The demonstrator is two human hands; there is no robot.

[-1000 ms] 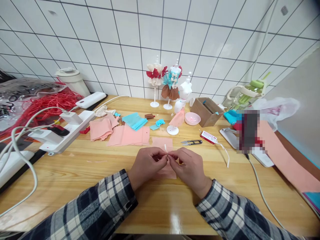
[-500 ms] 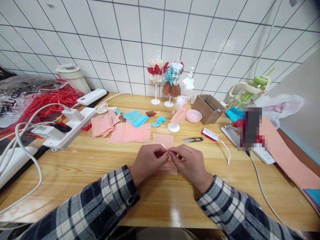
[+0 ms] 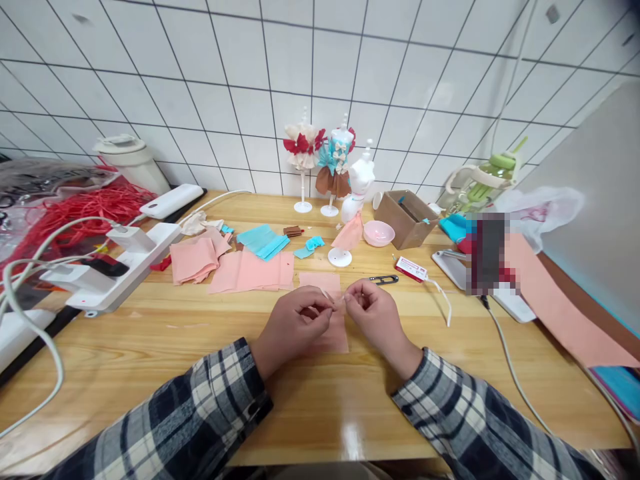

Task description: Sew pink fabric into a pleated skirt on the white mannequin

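Two bare hands work over a rectangular sheet of thin peach paper (image 3: 339, 339) lying flat on the pale wooden table (image 3: 125, 353). Above its left side, the left hand (image 3: 293, 323) pinches a thin, whitish strip (image 3: 325, 293) in its fingertips; a light grip near the strip's end should suit, since it looks likely to bend. Over the sheet's right edge, the right hand (image 3: 373, 313) has thumb and forefinger drawn together; whether anything slight is caught there, I cannot tell. Small pulls and steady wrists would probably serve best.

Well left of the sheet lies a long white plastic power strip (image 3: 143, 263); nearer, a stack of folded peach pieces (image 3: 195, 257), then a folded turquoise sheet (image 3: 263, 240). Beyond the peach sheet stands a small white mannequin (image 3: 361, 177). Just right of the sheet's far end, black metal snips (image 3: 385, 280), partly hidden by the right hand, could get knocked. Farther right rests a flat red-and-white box (image 3: 411, 269).
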